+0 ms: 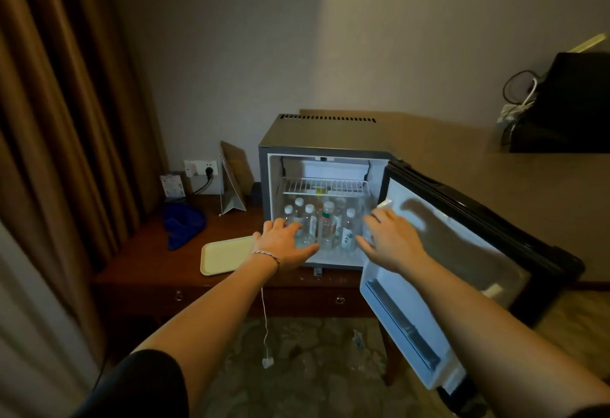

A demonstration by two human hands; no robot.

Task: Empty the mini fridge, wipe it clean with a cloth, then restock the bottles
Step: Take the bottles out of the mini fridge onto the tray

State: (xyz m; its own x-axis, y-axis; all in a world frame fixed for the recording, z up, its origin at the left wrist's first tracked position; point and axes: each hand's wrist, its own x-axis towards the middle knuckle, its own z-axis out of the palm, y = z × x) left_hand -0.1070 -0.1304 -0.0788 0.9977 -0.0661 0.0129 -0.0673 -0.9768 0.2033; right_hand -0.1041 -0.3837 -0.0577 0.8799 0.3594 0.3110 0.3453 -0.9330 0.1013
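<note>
A blue cloth (183, 224) lies on the counter (145, 252) at far left, well apart from both hands, with a pale tray (224, 255) between it and the fridge (325, 140). The left hand (284, 246) reaches into the fridge mouth, its grip open, fingers spread just before the bottles (325, 224) and holding nothing. The bottles stand upright on the fridge floor under a wire shelf (325, 185), between the two hands. The right hand (391, 239), also open and empty, hovers near the rightmost bottle. The door (455, 252) hangs open at right.
</note>
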